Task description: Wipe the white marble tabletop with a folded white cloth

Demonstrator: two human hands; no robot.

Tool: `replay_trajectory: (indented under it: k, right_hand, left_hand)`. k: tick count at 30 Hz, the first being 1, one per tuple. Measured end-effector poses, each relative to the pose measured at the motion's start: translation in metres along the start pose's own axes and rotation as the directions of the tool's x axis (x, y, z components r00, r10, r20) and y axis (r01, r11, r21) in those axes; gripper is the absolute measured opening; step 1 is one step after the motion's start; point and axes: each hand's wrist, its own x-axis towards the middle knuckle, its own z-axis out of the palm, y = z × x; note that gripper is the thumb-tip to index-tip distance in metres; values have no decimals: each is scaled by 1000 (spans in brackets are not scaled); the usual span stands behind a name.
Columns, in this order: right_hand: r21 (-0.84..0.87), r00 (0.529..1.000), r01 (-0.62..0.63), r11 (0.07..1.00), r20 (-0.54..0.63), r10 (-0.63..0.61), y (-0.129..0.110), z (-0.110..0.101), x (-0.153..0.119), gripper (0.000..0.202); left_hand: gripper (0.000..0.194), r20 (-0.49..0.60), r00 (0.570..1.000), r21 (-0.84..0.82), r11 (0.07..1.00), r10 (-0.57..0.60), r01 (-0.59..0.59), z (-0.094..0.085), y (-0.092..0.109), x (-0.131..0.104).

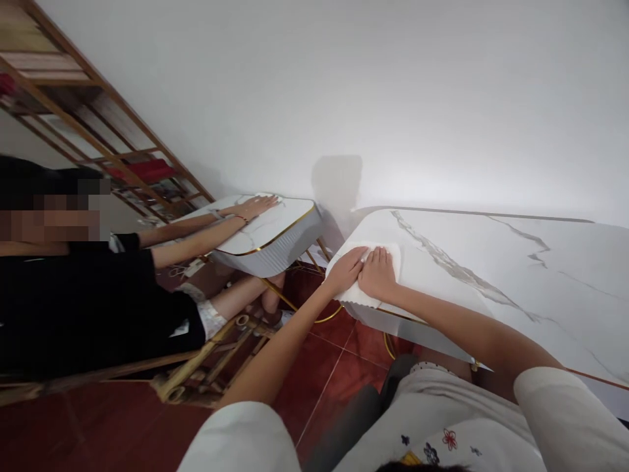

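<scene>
A white cloth (361, 297) with a wavy edge lies flat at the left end of the white marble-patterned tabletop (442, 226). My left hand (346, 270) rests on its left part, fingers stretched out toward the right hand. Pressed flat on the same cloth, my right hand (378, 272) has its fingers extended and pointing away from me. The two hands touch or nearly touch at the fingers and thumb. Part of the cloth hangs at the near edge of the table, below my hands.
To the left, a person in a black top (98, 301) sits on a bamboo chair (211, 367), hands on a second marble-patterned table (255, 236) with gold trim. A wooden shelf (113, 157) stands behind. A white wall (393, 98) backs both tables; the floor has red tiles (329, 373).
</scene>
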Motion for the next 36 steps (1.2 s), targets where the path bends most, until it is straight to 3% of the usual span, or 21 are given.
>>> replay_trajectory:
  k: [6, 15, 23, 29, 36]
  right_hand:
    - [80, 998, -54, 995, 46, 50, 26, 10, 50, 53]
    - [93, 993, -74, 993, -86, 82, 91, 13, 99, 44]
    - [102, 983, -125, 987, -120, 137, 121, 27, 153, 45]
    - [83, 975, -139, 987, -162, 151, 119, 44, 193, 46]
    - [117, 976, -135, 984, -158, 153, 87, 54, 213, 50]
  left_hand:
    - [41, -33, 999, 14, 1000, -22, 23, 12, -9, 48]
    - [39, -92, 995, -79, 996, 29, -36, 41, -7, 128]
    - [41, -37, 995, -154, 984, 87, -92, 57, -39, 192]
    - [44, -49, 994, -196, 975, 97, -104, 65, -73, 221]
    - [45, -22, 998, -160, 985, 56, -59, 54, -111, 215]
